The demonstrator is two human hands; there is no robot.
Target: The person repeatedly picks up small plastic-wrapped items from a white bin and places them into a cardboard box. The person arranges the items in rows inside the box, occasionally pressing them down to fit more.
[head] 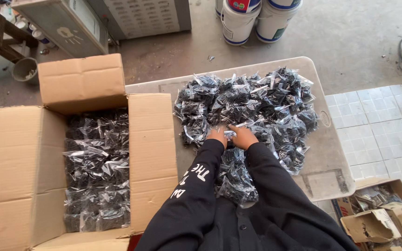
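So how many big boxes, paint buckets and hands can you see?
Large open brown cardboard box filled with small clear bags: 1
White plastic paint buckets: 2
Hands, left hand and right hand: 2
Total: 5

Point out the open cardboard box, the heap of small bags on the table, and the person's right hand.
Box (152, 139), head view: its right flap.
Heap (257, 102), head view: middle of the pile.
Right hand (243, 137), head view: back of the hand.

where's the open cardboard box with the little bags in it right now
In the head view, the open cardboard box sits at the left, beside the table with the pile of bags, near the left hand.
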